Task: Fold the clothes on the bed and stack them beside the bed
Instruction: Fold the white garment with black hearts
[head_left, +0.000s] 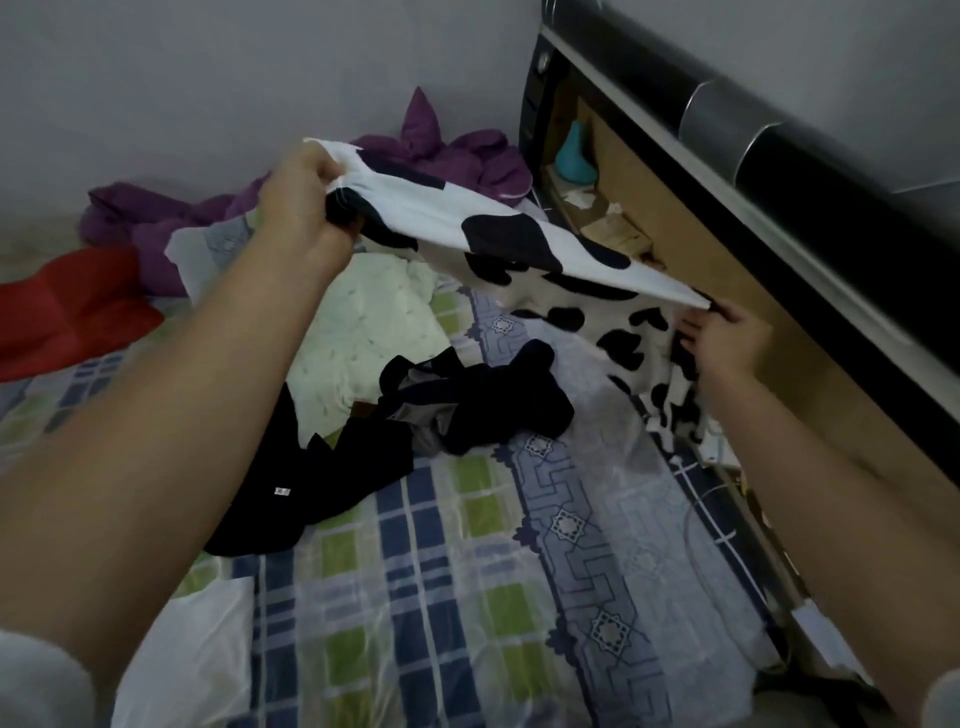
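A home bedroom: a bed (441, 571) in a patterned sheet, strewn clothes, a headboard (779, 171) with cluttered shelf.

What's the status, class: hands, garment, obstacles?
Left hand and right hand each grip the cow-print garment, stretched above the bed. Black clothes lie heaped underneath.

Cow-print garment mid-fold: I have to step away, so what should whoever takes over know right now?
Left hand grips one end of the cow-print garment, raised; right hand pinches the other end, near the headboard.
On the bed, unfolded: black clothes, cream garment, red garment, purple garment.
Done: no folded stack in view.
Left: fold everything, stack it beside the bed.
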